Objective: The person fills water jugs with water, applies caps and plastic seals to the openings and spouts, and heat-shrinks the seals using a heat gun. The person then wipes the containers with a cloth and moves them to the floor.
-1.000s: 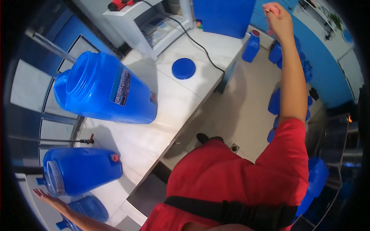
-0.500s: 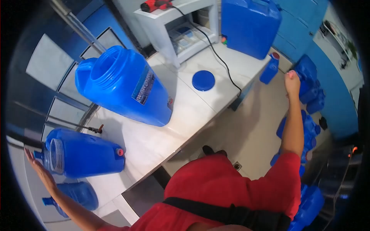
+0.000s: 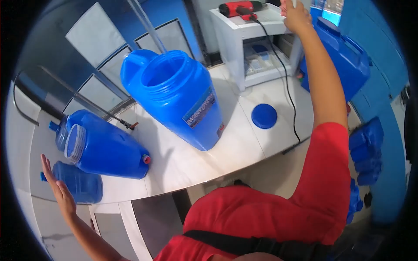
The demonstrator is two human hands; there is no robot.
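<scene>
My left hand (image 3: 61,193) is raised at the left, fingers stretched out and holding nothing, near a clear blue round water bottle (image 3: 78,182). My right hand (image 3: 298,18) is reached out at the top, closed on a small pink thing (image 3: 284,8) whose kind I cannot make out, in front of the white shelf stand. In the middle of the counter stands a large blue water jug (image 3: 174,102) without its lid, its wide mouth uncovered. A second uncapped blue jug (image 3: 109,150), with a red-tipped tap, stands to its left. A round blue lid (image 3: 264,116) lies flat on the counter.
A red and black heat gun (image 3: 239,8) rests on the white shelf stand (image 3: 241,54); its black cord (image 3: 286,80) trails across the white tiled counter (image 3: 235,161). A big blue container (image 3: 337,61) stands behind my right arm. Several blue containers (image 3: 365,145) are on the floor at right.
My right hand has swung from the far right up to the white stand, the pink thing still in it. The view has turned right; my left hand stays raised and open.
</scene>
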